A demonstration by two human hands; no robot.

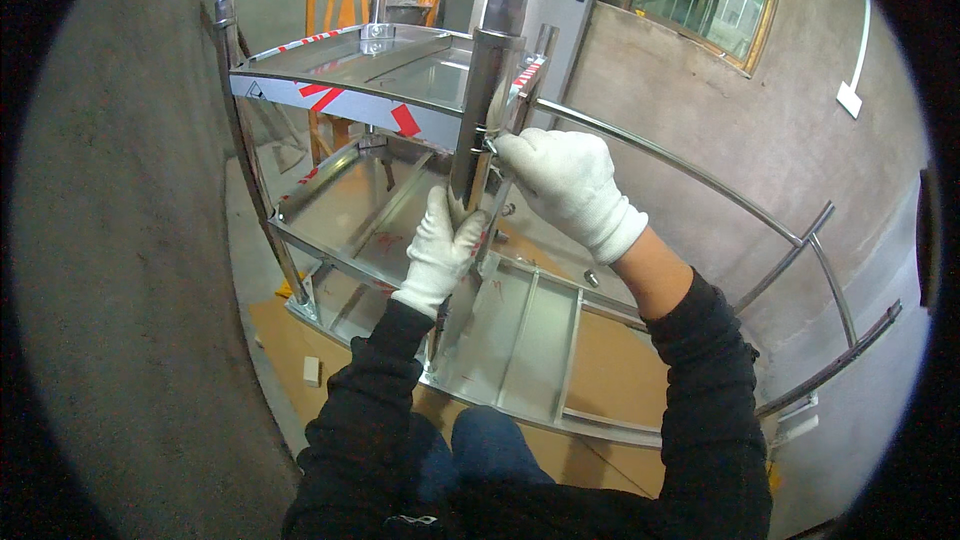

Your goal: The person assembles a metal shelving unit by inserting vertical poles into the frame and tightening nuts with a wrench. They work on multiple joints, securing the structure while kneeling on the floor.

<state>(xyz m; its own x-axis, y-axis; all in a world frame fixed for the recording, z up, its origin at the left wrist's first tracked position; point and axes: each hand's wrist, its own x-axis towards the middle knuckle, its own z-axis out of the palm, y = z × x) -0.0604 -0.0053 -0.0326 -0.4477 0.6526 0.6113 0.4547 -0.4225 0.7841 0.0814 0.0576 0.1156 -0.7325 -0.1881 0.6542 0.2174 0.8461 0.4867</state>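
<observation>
A shiny metal post (478, 100) stands upright at the front corner of a tiered metal frame. My left hand (437, 258), in a white knit glove, is closed around the post's lower part, below the top shelf. Beside the post, my right hand (568, 180) is gloved too and closed, its fingertips against the post's right side. A small bright metal piece shows at those fingertips, too small to name. The top shelf (400, 48) has a curved front edge with red and white tape on it. Below it lies a second metal shelf (340, 205).
A low metal panel (510, 330) reaches right over brown cardboard (620, 370). Curved metal rails (690, 170) extend to the right. A wooden chair (348, 0) stands behind the frame. A rough wall (120, 240) is close on the left. A small white block (312, 371) lies on the cardboard.
</observation>
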